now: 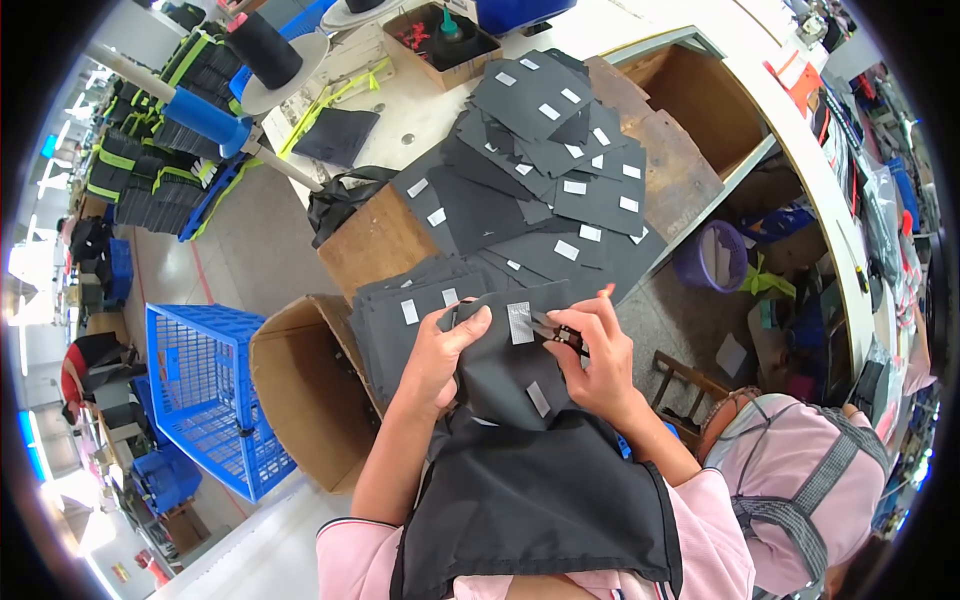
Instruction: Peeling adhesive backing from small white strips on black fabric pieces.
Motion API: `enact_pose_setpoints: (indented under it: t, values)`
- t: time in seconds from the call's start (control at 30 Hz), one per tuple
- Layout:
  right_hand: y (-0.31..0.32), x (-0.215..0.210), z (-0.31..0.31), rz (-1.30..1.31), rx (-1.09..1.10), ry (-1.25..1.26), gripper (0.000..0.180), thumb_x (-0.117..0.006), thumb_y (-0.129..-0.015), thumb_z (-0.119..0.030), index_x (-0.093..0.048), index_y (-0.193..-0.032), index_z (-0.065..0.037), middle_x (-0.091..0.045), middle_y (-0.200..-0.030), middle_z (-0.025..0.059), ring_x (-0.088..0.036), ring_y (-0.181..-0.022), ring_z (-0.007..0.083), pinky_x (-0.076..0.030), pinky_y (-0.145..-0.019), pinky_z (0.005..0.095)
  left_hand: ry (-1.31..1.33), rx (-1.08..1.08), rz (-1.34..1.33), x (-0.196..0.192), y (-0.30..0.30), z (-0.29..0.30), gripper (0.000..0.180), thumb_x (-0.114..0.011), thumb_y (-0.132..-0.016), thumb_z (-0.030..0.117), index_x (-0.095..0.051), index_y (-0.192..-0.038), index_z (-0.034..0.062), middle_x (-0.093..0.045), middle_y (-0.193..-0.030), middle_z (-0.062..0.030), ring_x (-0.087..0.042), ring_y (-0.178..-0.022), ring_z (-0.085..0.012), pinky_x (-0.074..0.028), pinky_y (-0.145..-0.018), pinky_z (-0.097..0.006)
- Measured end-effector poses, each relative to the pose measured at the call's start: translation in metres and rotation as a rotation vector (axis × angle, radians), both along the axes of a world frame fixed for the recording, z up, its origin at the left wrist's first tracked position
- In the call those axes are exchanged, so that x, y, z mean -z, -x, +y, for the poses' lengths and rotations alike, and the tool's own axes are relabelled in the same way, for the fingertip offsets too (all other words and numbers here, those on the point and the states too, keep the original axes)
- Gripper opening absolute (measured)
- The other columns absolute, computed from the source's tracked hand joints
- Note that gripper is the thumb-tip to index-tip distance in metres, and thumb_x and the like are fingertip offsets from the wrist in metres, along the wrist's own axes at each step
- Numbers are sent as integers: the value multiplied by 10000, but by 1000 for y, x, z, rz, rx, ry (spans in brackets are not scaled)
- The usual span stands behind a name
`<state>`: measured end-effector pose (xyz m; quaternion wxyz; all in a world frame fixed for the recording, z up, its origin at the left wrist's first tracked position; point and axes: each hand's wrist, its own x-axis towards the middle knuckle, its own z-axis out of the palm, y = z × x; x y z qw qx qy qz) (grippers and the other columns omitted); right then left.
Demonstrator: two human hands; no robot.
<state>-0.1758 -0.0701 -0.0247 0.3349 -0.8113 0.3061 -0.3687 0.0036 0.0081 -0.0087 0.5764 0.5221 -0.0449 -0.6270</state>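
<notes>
My left hand (pixel 434 362) grips a dark grey fabric panel (pixel 497 372) by its left edge, thumb on top, and holds it up above my lap. Two white labels show on this panel, an upper label (pixel 521 323) and a lower label (pixel 539 399). In my right hand (pixel 603 358) is a pair of black thread snips (pixel 566 337), pinched between thumb and fingers. Their tips lie at the right edge of the upper label. Just beyond my left hand rests a stack of similar panels (pixel 385 325).
A large heap of labelled panels (pixel 540 185) covers the wooden board (pixel 665 165) ahead. To the left stand a cardboard box (pixel 300 400) and a blue plastic crate (pixel 200 390). A black thread cone (pixel 262 50) is at upper left. Another person (pixel 800 480) sits close at right.
</notes>
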Motion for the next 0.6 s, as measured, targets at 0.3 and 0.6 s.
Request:
enact_pose_setpoints:
  t: [0.3,0.6]
  values:
    - [1,-2,-4,28,-77,73,312,-696,-674,30,-615,-968,-39,-552,-771,93,-565,-608,214,-462,-543,295,17,58,101,-3,-2,1,356,-721,-784,178,-557,-1037,-12,-597,-940,-75,-582,-859,-162,-490,-741,-294]
    - [5,-13,-3,60,-109,124,314,-708,-659,-30,-615,-956,-66,-563,-770,68,-567,-615,232,-471,-587,324,-1,101,-47,-1,-1,4,287,-745,-761,181,-611,-944,4,-610,-869,-61,-576,-850,-149,-475,-751,-292]
